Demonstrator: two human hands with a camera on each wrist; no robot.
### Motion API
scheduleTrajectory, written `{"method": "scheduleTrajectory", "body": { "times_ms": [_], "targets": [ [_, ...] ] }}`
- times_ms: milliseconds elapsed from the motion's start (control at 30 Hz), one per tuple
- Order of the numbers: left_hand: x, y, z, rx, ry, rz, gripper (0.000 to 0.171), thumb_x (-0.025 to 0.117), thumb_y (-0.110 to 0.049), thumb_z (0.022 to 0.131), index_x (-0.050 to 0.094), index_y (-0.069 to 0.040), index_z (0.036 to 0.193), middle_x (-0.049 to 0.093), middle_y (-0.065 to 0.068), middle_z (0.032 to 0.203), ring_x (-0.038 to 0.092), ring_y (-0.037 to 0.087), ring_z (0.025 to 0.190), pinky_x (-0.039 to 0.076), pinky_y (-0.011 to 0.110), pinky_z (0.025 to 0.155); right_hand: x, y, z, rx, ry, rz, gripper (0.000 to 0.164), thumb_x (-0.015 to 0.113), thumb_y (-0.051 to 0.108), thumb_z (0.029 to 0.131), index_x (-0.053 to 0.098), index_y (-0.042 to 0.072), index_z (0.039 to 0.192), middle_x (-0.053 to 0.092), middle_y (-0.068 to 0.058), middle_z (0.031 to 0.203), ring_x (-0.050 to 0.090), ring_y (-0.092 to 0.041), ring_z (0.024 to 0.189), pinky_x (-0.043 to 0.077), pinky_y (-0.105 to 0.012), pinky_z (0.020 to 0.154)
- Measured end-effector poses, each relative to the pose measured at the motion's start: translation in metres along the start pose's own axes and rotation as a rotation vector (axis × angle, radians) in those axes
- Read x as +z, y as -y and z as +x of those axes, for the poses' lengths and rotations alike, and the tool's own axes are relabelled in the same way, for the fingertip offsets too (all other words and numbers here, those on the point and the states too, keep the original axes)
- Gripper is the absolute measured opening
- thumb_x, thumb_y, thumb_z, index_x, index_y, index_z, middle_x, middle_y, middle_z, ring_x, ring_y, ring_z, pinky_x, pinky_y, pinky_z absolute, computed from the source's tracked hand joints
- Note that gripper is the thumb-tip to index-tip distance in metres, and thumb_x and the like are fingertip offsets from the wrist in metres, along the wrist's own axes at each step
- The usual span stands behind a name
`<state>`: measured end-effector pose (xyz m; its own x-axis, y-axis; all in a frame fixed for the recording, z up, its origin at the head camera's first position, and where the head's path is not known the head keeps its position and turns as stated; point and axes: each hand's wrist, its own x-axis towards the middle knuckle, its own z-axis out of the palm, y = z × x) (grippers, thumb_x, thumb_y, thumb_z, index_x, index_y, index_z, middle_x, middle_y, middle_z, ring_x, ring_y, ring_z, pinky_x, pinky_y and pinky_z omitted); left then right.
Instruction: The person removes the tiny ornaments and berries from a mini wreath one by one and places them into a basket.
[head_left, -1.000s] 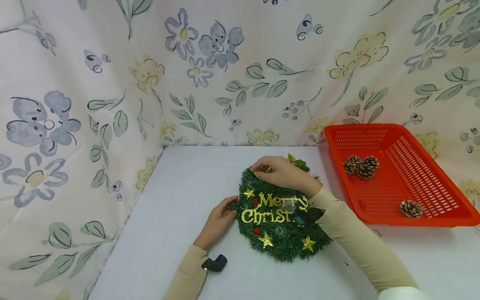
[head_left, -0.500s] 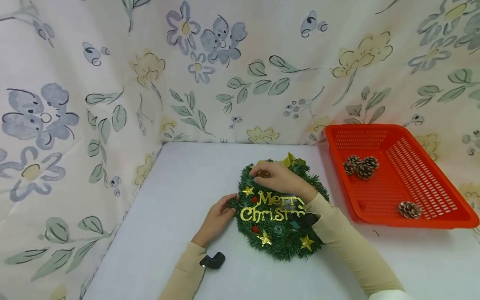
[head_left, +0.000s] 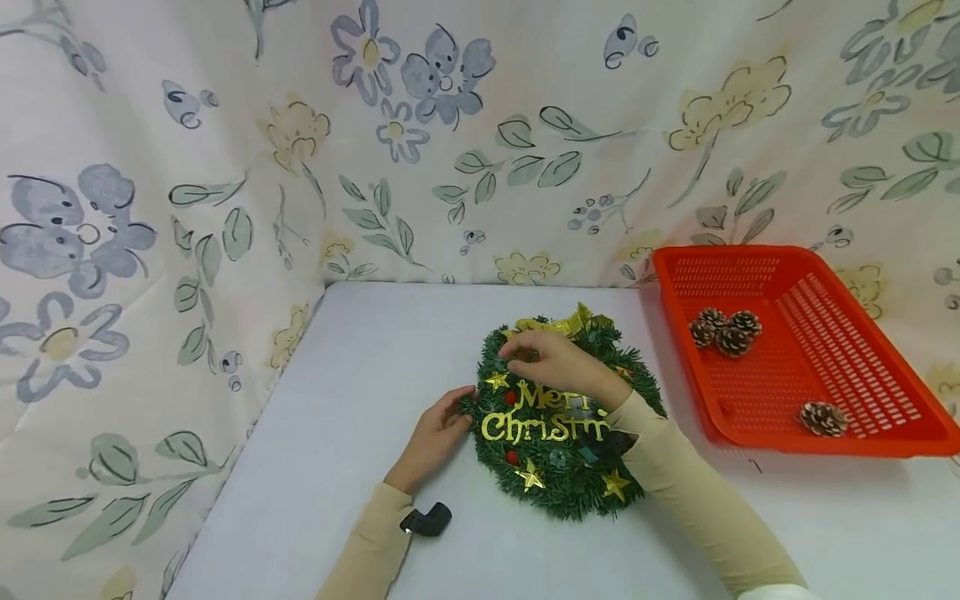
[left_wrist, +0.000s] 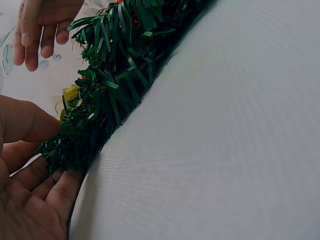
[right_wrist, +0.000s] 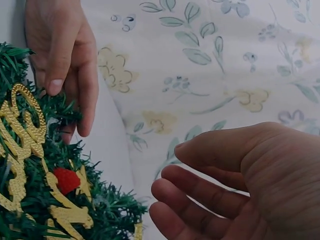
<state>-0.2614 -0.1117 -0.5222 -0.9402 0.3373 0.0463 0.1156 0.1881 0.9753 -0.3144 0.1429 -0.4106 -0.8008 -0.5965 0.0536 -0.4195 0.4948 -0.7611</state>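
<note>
A green tinsel wreath (head_left: pixel 570 502) lies on the white table, bearing gold "Merry Christmas" lettering (head_left: pixel 525 429), gold stars (head_left: pixel 529 476), red berries (head_left: pixel 512 457) and a gold bow (head_left: pixel 577 319) at its far side. My left hand (head_left: pixel 433 437) grips the wreath's left edge; the left wrist view has the thumb (left_wrist: pixel 30 122) above the greenery and the fingers beneath. Over the wreath's upper part hovers my right hand (head_left: pixel 558 364), fingers loosely bent. Nothing shows between its thumb (right_wrist: pixel 210 147) and fingers in the right wrist view. This hand and sleeve hide part of the lettering.
A red plastic basket (head_left: pixel 787 375) stands to the right of the wreath. Inside it are a cluster of pine cones (head_left: pixel 733 340) and a single pine cone (head_left: pixel 823 418). Floral cloth (head_left: pixel 487 192) hangs behind and left of the table.
My right hand has drawn back slightly toward me from the wreath's far left part, and more of the gold bow shows. The left hand keeps its hold on the wreath.
</note>
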Motion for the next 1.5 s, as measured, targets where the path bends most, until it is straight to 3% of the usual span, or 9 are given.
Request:
{"method": "scheduleTrajectory", "body": {
  "times_ms": [367,833,1200,1500],
  "targets": [
    [0.001,-0.002,0.0,-0.008,-0.008,-0.002,0.05,0.055,0.003,0.098,0.049,-0.003,0.147,0.056,0.02,0.146,0.051,0.037,0.139,0.051,0.026,0.108,0.012,-0.007,-0.002,0.049,0.041,0.01,0.031,0.062,0.017,0.102,0.065,0.007,0.13,0.068,-0.011,0.127,0.059,-0.016,0.085,0.05,-0.032,0.074],
    [0.002,-0.002,0.0,-0.009,-0.012,-0.019,0.05,0.055,0.004,0.098,0.049,-0.002,0.147,0.055,0.022,0.147,0.05,0.038,0.14,0.05,0.022,0.107,0.021,-0.015,-0.004,0.081,0.083,0.019,0.028,0.061,0.016,0.102,0.066,0.007,0.129,0.071,-0.008,0.115,0.056,-0.013,0.077,0.047,-0.029,0.066],
    [0.001,-0.004,-0.001,-0.009,-0.01,-0.021,0.05,0.055,0.004,0.098,0.049,-0.002,0.148,0.054,0.022,0.147,0.05,0.038,0.14,0.05,0.021,0.106,0.027,-0.02,-0.004,0.107,0.076,0.006,0.027,0.062,0.015,0.102,0.067,0.01,0.128,0.07,-0.006,0.119,0.062,-0.011,0.092,0.052,-0.029,0.075],
    [0.001,-0.004,0.0,-0.002,0.002,-0.035,0.05,0.054,0.004,0.099,0.047,-0.001,0.148,0.053,0.023,0.148,0.049,0.04,0.14,0.05,0.016,0.104,0.028,-0.021,-0.005,0.139,0.113,0.009,0.026,0.063,0.017,0.101,0.068,0.01,0.126,0.07,-0.005,0.116,0.064,-0.012,0.091,0.053,-0.029,0.075]
  ]
}}
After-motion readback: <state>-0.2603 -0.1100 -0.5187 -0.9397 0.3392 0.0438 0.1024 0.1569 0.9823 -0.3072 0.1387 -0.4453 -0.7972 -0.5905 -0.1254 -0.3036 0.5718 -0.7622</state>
